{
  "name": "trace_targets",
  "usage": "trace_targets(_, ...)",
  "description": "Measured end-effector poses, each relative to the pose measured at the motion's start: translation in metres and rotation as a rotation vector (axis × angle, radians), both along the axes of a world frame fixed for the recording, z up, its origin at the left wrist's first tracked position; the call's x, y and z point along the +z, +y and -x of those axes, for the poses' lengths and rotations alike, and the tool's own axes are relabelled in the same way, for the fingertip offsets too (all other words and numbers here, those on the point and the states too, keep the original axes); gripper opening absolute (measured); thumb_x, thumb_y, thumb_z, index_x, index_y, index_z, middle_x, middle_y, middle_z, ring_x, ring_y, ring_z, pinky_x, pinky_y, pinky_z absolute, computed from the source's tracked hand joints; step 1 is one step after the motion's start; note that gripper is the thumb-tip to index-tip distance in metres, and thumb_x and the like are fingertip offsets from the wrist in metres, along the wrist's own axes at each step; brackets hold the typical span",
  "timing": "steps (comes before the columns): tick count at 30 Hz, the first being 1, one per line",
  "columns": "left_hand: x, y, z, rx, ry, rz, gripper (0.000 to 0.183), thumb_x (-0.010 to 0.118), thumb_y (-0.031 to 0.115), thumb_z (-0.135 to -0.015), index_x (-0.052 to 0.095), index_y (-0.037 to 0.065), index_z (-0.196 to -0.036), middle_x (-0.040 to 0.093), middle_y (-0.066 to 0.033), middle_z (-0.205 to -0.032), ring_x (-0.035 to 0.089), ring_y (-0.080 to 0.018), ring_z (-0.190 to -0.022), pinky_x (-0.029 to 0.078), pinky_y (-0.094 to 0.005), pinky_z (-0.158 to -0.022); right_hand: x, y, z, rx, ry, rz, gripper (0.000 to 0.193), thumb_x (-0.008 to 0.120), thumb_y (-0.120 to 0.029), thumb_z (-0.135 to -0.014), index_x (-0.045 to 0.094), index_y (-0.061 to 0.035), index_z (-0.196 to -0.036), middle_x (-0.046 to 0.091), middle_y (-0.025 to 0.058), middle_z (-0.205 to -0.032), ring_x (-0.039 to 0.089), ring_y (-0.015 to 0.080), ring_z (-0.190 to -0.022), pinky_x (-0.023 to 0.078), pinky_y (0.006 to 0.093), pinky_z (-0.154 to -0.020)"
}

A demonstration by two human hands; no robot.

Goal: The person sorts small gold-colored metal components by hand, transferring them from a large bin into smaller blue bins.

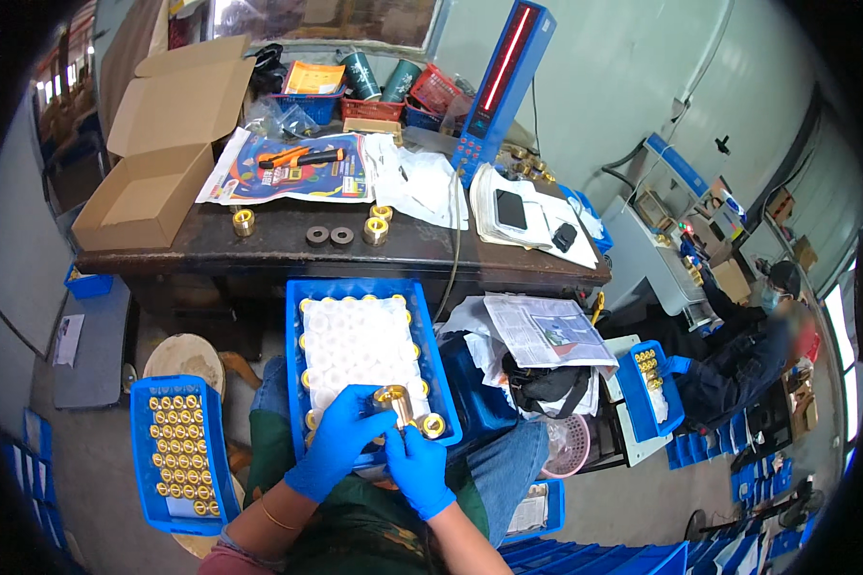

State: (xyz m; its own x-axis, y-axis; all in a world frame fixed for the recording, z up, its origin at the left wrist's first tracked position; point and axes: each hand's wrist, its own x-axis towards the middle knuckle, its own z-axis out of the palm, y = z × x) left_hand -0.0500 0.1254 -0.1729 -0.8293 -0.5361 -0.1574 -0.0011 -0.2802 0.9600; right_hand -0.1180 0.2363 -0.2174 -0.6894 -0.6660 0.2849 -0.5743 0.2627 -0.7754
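Observation:
Both my hands wear blue gloves and meet over the near edge of a blue crate [295, 383] in front of me. My left hand [340, 446] is closed around a shiny brass, ring-shaped fitting [391, 395]. Just below it, my right hand [419, 471] is closed with its fingertips at the fitting's lower side; its fingers hide what they grip. Another brass fitting [432, 425] sits in the crate's near right corner. A white sheet [360, 335] covers most of the crate's contents, with brass rims showing around its edges.
A second blue crate [142, 450] on a round stool [187, 359] holds rows of brass fittings. On the dark desk [288, 254] are a cardboard box [144, 206], orange-handled tool [302, 158], two dark rings [329, 236] and a phone [511, 210]. At right, a person [738, 369] sits beside another crate [669, 388].

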Motion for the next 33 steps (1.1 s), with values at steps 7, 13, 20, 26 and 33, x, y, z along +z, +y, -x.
trace_targets(7,-0.014,-0.003,0.001,-0.152,0.227,-0.088,0.056,0.05,0.001,-0.079,0.028,-0.001,-0.13,0.048,-0.019,-0.117,0.048,-0.0205,-0.107,0.041,-0.0321,-0.091,0.004,-0.004,-0.012,0.058,-0.133,0.134,0.02,0.056,-0.022,-0.081,0.057,-0.0034,-0.074,0.054,0.0153,-0.053,0.054,0.0257,-0.043,0.041,0.0348,-0.041)
trace_targets(13,0.001,-0.001,-0.008,-0.05,0.228,0.019,0.066,0.06,0.003,-0.074,0.026,0.0,-0.131,0.039,-0.0184,-0.124,0.043,-0.0242,-0.112,0.039,-0.0339,-0.093,0.003,-0.006,-0.018,0.103,-0.261,0.083,0.019,0.054,-0.021,-0.082,0.056,-0.0033,-0.077,0.054,0.0143,-0.053,0.056,0.0254,-0.044,0.042,0.0337,-0.041)
trace_targets(20,-0.018,-0.018,-0.043,0.163,0.073,0.026,0.057,0.061,0.006,-0.074,0.035,0.001,-0.125,0.046,-0.0147,-0.117,0.048,-0.0214,-0.105,0.042,-0.0324,-0.09,0.009,-0.024,-0.028,0.271,-0.159,-0.215,0.022,0.051,-0.022,-0.084,0.056,-0.0033,-0.075,0.057,0.0142,-0.056,0.058,0.0246,-0.048,0.045,0.0332,-0.044)
trace_targets(26,-0.012,-0.067,-0.129,0.501,-0.248,0.463,0.036,0.058,0.014,-0.078,0.051,0.006,-0.113,0.053,-0.0111,-0.111,0.05,-0.0203,-0.104,0.041,-0.0317,-0.088,-0.001,-0.009,-0.008,0.252,-0.147,-0.255,0.022,0.05,-0.02,-0.086,0.058,-0.002,-0.076,0.053,0.0181,-0.061,0.047,0.0211,-0.045,0.037,0.0359,-0.043)
trace_targets(33,-0.113,-0.083,-0.311,0.37,-1.147,0.819,0.04,0.056,0.023,-0.078,0.051,0.006,-0.115,0.052,-0.0177,-0.114,0.051,-0.03,-0.103,0.041,-0.0365,-0.086,0.003,-0.002,0.018,-0.037,-0.562,0.014,0.029,0.047,-0.023,-0.089,0.049,-0.005,-0.066,0.041,-0.0025,-0.056,0.035,0.0062,-0.047,0.028,0.0222,-0.04)
